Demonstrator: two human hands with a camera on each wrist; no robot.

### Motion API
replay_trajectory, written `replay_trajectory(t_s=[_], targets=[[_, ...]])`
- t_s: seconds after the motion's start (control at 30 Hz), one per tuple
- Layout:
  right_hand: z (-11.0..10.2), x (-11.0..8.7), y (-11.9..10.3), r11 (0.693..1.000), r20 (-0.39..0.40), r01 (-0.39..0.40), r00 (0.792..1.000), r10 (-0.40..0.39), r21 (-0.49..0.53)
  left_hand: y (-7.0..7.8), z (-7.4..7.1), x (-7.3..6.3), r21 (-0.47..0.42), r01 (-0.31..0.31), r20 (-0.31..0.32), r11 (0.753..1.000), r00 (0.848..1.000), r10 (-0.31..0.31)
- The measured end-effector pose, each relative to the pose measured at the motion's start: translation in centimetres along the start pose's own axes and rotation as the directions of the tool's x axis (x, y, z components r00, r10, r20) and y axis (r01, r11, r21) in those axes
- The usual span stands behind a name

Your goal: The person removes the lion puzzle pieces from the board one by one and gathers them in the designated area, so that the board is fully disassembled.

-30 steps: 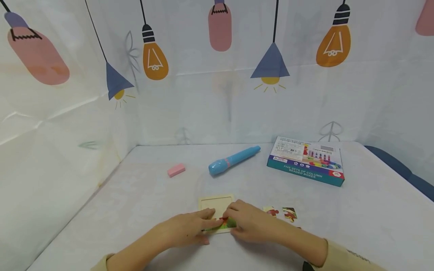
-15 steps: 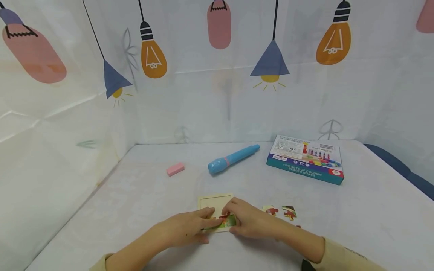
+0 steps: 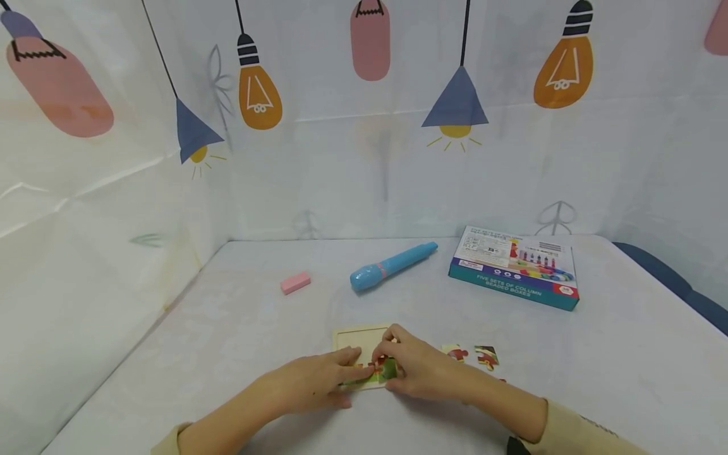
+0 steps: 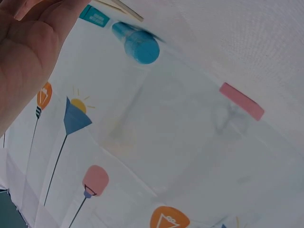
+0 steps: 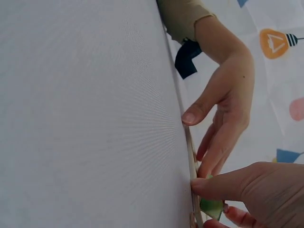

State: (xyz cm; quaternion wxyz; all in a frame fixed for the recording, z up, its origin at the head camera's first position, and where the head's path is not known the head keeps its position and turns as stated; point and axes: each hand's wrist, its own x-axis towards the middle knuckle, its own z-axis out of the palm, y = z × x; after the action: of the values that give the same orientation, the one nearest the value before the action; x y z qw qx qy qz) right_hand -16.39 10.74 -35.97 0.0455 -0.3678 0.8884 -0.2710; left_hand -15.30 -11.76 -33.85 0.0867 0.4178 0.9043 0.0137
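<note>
A small square wooden puzzle tray lies near the front middle of the table, with colourful jigsaw pieces along its near side. My left hand reaches over the tray's left side, its fingers extended and resting on the pieces. On the right, my right hand pinches a green puzzle piece over the tray's near right part. In the right wrist view this green piece stands tilted up between thumb and fingers. The left wrist view shows only part of the left hand; its fingertips are out of frame.
Loose jigsaw pieces lie right of the tray, partly hidden by the right forearm. Further back are a pink block, a blue microphone-shaped toy and a flat toy box. A printed white curtain hangs behind the table.
The right hand's fingers have lifted slightly, and the green piece under them now shows more and appears tilted. The left hand stays in place on the tray.
</note>
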Motion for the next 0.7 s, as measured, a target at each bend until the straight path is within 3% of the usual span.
replay_trajectory(t_s=[0.23,0.47,0.7], targets=[[-0.02,-0.08,0.19,0.999,0.001,0.042,0.999,-0.042,-0.007,0.15,-0.24,0.11,-0.035,0.027,0.056,0.999,0.998,-0.025],[-0.26,0.04,-0.03,0.997,-0.001,0.051,0.999,-0.051,-0.057,-0.09,-0.11,0.12,-0.025,0.007,0.039,1.000,0.999,-0.006],[-0.56,0.03,-0.15,0.990,-0.057,0.124,0.990,-0.128,-0.068,-0.17,-0.02,0.13,-0.021,0.000,0.026,1.000,1.000,0.000]])
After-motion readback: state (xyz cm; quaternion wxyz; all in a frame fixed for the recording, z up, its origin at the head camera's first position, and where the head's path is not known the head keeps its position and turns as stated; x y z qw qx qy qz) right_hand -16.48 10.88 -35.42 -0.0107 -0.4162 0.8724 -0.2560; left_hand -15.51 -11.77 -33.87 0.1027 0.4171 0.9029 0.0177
